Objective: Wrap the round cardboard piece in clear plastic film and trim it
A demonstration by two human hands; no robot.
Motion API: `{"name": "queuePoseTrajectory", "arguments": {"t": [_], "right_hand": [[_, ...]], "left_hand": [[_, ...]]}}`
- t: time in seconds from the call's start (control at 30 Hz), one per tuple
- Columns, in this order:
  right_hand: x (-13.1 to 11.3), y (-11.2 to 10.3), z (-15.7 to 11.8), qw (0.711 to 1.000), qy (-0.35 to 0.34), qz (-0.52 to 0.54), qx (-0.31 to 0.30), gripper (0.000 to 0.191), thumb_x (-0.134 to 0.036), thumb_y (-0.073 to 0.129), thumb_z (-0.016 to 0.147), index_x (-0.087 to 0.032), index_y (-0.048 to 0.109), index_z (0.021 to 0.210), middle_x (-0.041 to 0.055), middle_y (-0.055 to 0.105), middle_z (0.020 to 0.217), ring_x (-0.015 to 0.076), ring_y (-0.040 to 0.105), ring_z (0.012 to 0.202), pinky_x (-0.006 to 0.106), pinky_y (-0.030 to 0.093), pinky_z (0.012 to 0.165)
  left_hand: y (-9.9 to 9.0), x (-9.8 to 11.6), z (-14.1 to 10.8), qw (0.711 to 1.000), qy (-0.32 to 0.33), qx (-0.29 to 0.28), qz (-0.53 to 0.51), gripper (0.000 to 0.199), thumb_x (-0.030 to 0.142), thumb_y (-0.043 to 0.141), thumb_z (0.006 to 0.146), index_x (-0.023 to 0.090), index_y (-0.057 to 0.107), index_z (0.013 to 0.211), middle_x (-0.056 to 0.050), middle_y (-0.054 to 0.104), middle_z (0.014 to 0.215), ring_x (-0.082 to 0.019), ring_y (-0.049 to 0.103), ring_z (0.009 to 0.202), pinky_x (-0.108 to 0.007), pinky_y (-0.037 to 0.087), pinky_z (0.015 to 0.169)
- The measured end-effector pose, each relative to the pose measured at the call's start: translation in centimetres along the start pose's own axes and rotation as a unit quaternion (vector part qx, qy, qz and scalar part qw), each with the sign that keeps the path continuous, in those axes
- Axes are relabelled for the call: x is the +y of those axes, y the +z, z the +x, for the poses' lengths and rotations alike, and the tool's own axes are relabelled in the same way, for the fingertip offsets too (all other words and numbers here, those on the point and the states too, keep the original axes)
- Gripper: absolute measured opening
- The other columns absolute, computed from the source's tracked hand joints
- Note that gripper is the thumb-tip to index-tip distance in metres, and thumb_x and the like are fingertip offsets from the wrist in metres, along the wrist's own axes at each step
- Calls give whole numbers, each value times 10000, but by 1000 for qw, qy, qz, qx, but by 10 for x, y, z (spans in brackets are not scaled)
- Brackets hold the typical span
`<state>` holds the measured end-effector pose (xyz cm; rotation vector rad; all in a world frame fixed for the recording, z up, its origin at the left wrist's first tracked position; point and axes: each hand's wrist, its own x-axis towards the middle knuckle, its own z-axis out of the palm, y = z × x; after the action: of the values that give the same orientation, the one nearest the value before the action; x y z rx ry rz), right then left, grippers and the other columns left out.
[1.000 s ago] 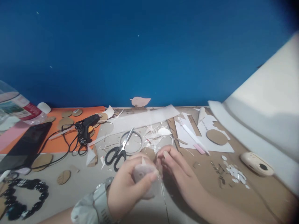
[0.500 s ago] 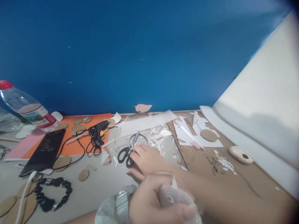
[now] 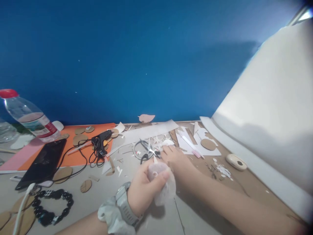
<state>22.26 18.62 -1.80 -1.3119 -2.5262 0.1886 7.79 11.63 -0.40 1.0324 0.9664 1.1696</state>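
My left hand (image 3: 144, 189), with a grey watch and a scrunchie at the wrist, grips a pale rounded paper piece (image 3: 167, 191) that has a small ring mark and a white pointed tip. Just beyond it, my right hand (image 3: 174, 158) lies low over the table among white paper scraps, next to black-handled scissors (image 3: 150, 150). The scissors' blades are spread and point up and to the left. The right fingertips are at a white half-round piece (image 3: 168, 143); whether they hold anything is too small to tell.
To the left are a glue gun (image 3: 101, 140) with its cord, orange paper (image 3: 73, 150), a black phone (image 3: 42, 163), a bottle (image 3: 36, 122) and a beaded bracelet (image 3: 52, 207). At the right lie a cardboard disc (image 3: 208, 144) and a white oval case (image 3: 236, 162).
My left hand has moved up and away with the pale piece, now fully in view. My right hand has shifted right, off the scissors' handles, and the scissors have turned. The view has shifted slightly.
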Motion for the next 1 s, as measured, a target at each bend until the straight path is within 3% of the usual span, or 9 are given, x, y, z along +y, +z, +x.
{"name": "queuePoseTrajectory", "arguments": {"t": [0.13,0.33,0.5,0.6,0.7,0.87,0.9,0.93,1.0], "right_hand": [[11,-13,-8,997,13,-80,-11,152,-146,450,841,-149,577,756,107,553,831,239,506,816,349,388,713],[-14,-4,-2,993,36,-104,-41,299,-412,419,889,-152,557,936,106,554,961,262,495,916,377,374,795],[-21,7,15,989,67,-114,-70,145,-182,478,849,-122,574,940,134,594,936,265,530,935,367,360,827],[-15,2,20,988,103,-89,-73,95,-163,533,809,-133,571,891,127,619,851,247,578,833,331,388,751],[-7,-10,15,985,150,-40,-69,103,-216,480,848,-148,545,890,99,625,711,225,589,652,312,393,608],[10,-21,-5,977,186,97,-44,313,-401,239,945,-218,490,977,4,615,663,155,563,525,261,400,503],[13,-20,-9,969,191,155,-36,359,-440,207,945,-224,489,1001,-6,613,670,147,574,546,256,426,519],[16,-17,-11,923,225,313,-2,370,-511,310,904,-218,524,976,0,610,653,164,583,559,273,444,529],[22,-11,-13,895,232,381,8,459,-591,323,864,-216,575,943,17,610,643,181,588,551,295,469,520]], "left_hand": [[-7,-3,11,997,11,67,33,299,413,661,733,133,614,826,6,571,627,-94,506,532,-187,437,498],[-20,8,30,982,70,171,24,212,349,654,730,147,591,740,35,533,539,-75,463,445,-172,390,421],[-24,23,35,975,97,200,23,217,286,603,770,172,529,600,48,500,487,-74,438,433,-169,365,418],[-28,21,36,967,113,226,33,133,242,646,740,168,574,656,41,553,551,-81,490,502,-165,406,488],[-35,10,39,960,110,250,62,118,272,648,746,157,624,755,27,573,580,-93,508,516,-173,417,496],[-43,-9,42,962,107,225,108,242,386,612,779,148,622,823,15,567,611,-107,508,530,-196,426,510],[-43,-12,43,964,105,218,110,252,396,606,783,146,622,817,20,552,585,-105,496,508,-203,427,506],[-42,-14,43,965,104,213,111,261,403,605,783,145,622,813,20,550,579,-105,492,501,-208,430,507],[-41,-17,44,967,97,202,117,268,409,599,787,143,623,811,9,565,605,-109,501,528,-214,438,535]]}}
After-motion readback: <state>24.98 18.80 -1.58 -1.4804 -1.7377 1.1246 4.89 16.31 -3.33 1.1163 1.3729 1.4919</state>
